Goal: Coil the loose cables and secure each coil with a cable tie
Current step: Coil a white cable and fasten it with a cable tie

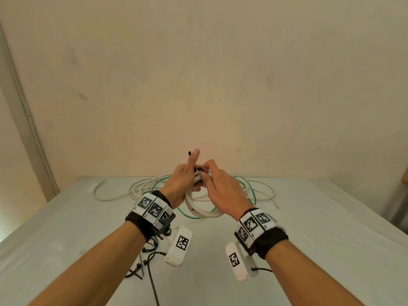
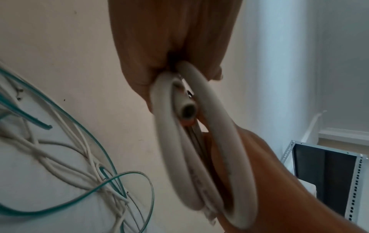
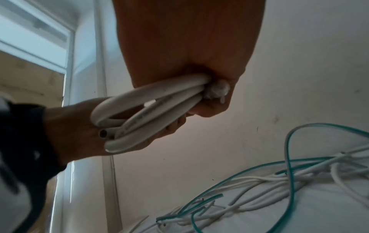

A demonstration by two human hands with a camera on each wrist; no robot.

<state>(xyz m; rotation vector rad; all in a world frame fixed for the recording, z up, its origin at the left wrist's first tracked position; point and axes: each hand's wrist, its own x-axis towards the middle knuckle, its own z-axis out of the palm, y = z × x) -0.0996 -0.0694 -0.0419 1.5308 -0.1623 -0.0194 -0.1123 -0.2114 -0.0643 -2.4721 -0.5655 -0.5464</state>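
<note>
A coil of thick white cable (image 1: 199, 209) hangs above the table, held between both hands. My left hand (image 1: 187, 177) grips its upper left side, index finger pointing up. A black cable tie (image 1: 189, 153) sticks up beside that finger, its head at the coil's top. My right hand (image 1: 206, 173) curls round the top of the coil from the right. In the left wrist view the coil (image 2: 199, 141) runs from my left hand (image 2: 159, 55) down to my right hand (image 2: 269, 173). In the right wrist view my right hand (image 3: 189, 55) clamps the bundled loops (image 3: 149, 110).
Loose thin white cables (image 1: 123, 191) and a green cable (image 1: 249, 188) lie tangled at the far side of the grey table (image 1: 320, 228). Several spare black cable ties (image 1: 141, 261) lie near the front left. A metal rack (image 1: 400, 208) stands past the right edge.
</note>
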